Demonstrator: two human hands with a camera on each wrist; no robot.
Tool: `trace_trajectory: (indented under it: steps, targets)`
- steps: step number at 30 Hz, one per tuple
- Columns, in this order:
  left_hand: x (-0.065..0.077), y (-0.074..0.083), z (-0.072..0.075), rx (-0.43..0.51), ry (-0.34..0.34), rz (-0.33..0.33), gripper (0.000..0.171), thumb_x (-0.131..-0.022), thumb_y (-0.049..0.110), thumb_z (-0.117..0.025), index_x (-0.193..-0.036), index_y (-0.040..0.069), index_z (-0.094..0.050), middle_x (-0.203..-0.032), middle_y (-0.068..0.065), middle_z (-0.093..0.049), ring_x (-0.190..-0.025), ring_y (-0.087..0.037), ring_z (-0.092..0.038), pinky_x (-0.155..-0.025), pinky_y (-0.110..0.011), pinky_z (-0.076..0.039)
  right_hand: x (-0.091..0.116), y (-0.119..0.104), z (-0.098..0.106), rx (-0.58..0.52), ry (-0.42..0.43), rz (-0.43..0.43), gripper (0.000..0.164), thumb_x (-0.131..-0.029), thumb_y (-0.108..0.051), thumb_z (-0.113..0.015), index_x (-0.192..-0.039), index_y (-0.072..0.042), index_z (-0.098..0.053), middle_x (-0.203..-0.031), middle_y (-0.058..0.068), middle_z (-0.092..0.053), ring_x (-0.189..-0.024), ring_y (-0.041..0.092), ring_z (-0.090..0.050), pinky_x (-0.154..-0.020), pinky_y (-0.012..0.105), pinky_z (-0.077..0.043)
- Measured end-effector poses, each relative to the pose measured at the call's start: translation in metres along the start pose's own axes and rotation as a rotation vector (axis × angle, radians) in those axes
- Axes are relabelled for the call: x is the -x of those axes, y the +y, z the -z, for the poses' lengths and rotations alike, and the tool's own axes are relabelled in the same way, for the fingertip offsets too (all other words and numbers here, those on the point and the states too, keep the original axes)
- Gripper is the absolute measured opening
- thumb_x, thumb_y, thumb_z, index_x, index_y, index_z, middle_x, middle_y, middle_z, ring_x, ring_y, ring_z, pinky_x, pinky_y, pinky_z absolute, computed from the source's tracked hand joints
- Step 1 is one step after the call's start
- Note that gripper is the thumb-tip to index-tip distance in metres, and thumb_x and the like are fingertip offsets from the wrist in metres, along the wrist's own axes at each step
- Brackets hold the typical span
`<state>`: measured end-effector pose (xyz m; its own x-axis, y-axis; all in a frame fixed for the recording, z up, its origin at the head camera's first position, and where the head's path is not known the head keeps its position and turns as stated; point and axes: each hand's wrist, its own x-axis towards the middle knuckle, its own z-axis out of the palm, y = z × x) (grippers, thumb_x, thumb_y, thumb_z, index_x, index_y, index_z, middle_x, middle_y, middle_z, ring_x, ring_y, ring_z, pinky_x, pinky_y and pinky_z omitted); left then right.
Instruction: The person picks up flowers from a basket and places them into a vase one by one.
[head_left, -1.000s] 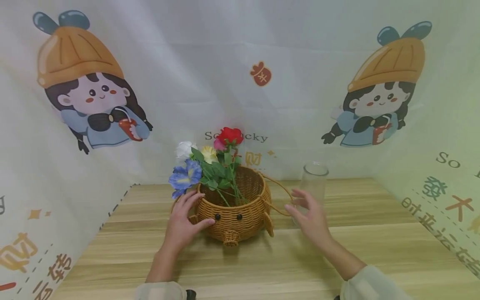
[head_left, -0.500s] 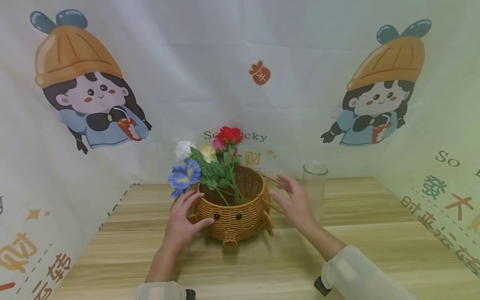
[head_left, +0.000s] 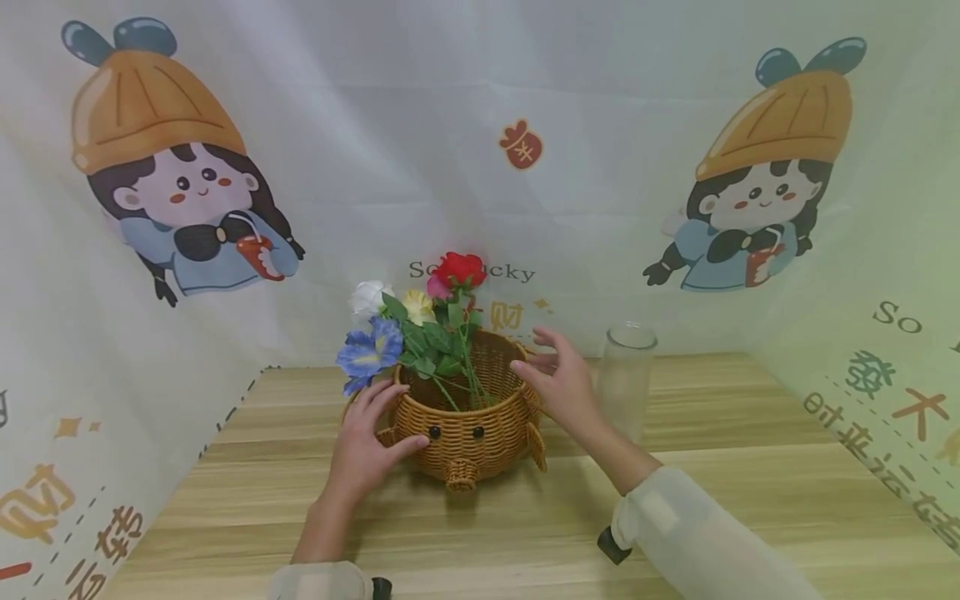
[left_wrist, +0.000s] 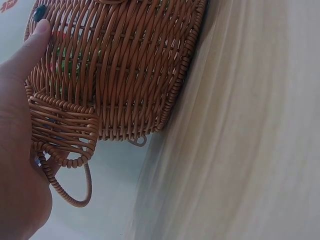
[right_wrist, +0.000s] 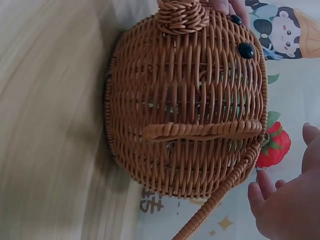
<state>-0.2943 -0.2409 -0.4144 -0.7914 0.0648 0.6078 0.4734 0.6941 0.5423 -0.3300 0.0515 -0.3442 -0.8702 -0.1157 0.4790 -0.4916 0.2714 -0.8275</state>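
Observation:
A brown wicker basket (head_left: 465, 446) with a pig's snout, ears and black eyes stands on the wooden table. My left hand (head_left: 363, 446) grips its left side, fingers over the rim and thumb on the front wall by an eye. Beside the right part of the rim is my right hand (head_left: 562, 383), fingers loosely bent and holding nothing. In the right wrist view, a loop handle (right_wrist: 212, 202) hangs off the basket's side. Artificial flowers lean left in the basket: a red rose (head_left: 461, 269), a blue iris (head_left: 371, 352), a white flower (head_left: 369, 300) and a yellow one (head_left: 417, 308).
A tall clear glass vase (head_left: 626, 375) stands upright behind and right of my right hand. Printed cloth (head_left: 585, 208) hangs along the back and both sides of the table (head_left: 712, 500).
My right hand has moved left, from the basket's right handle to close by the rim. My left hand, basket, flowers and vase have stayed put.

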Motion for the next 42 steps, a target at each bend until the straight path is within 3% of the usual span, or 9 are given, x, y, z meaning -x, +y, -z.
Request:
trace_trajectory:
  steps: [6, 13, 22, 35, 42]
  targets:
    - [0.0, 0.0, 0.0, 0.001, -0.005, 0.009, 0.074, -0.071, 0.04, -0.086, -0.137, 0.023, -0.054, -0.147, -0.006, -0.041, -0.137, -0.039, -0.03, -0.1, -0.067, -0.031, -0.012, -0.005, -0.007, 0.018, -0.029, -0.04, 0.068, -0.089, -0.031, -0.072, -0.147, -0.013, -0.039, -0.138, 0.01, -0.047, -0.113, 0.026, -0.059, -0.092, 0.043, -0.05]
    - [0.001, -0.002, 0.0, 0.005, 0.0, 0.01, 0.074, -0.071, 0.039, -0.086, -0.137, 0.023, -0.054, -0.147, -0.006, -0.041, -0.137, -0.039, -0.029, -0.1, -0.068, -0.03, -0.031, -0.014, -0.018, -0.114, -0.06, -0.095, 0.073, -0.09, -0.026, -0.072, -0.15, -0.019, -0.033, -0.143, 0.01, -0.042, -0.113, 0.026, -0.06, -0.091, 0.042, -0.051]
    - [0.003, -0.005, 0.0, 0.004, 0.016, 0.001, 0.074, -0.07, 0.037, -0.087, -0.136, 0.022, -0.055, -0.147, -0.008, -0.042, -0.136, -0.04, -0.03, -0.099, -0.068, -0.029, -0.051, -0.021, -0.038, -0.067, -0.12, -0.135, 0.067, -0.09, -0.03, -0.072, -0.147, -0.022, -0.037, -0.137, 0.011, -0.047, -0.109, 0.026, -0.06, -0.088, 0.045, -0.05]
    - [0.005, -0.005, -0.001, -0.004, 0.009, -0.002, 0.076, -0.07, 0.039, -0.086, -0.137, 0.022, -0.054, -0.147, -0.006, -0.042, -0.135, -0.039, -0.032, -0.099, -0.067, -0.031, -0.064, -0.014, -0.058, -0.039, -0.137, -0.192, 0.068, -0.09, -0.031, -0.071, -0.147, -0.017, -0.036, -0.135, 0.019, -0.048, -0.119, 0.035, -0.051, -0.093, 0.05, -0.046]
    - [0.001, -0.002, -0.001, -0.015, 0.012, -0.018, 0.076, -0.07, 0.041, -0.087, -0.137, 0.024, -0.055, -0.147, -0.006, -0.042, -0.135, -0.037, -0.033, -0.099, -0.066, -0.032, -0.065, -0.009, -0.058, -0.12, -0.184, -0.243, 0.064, -0.093, -0.025, -0.069, -0.146, -0.015, -0.036, -0.136, 0.021, -0.045, -0.125, 0.034, -0.046, -0.098, 0.05, -0.043]
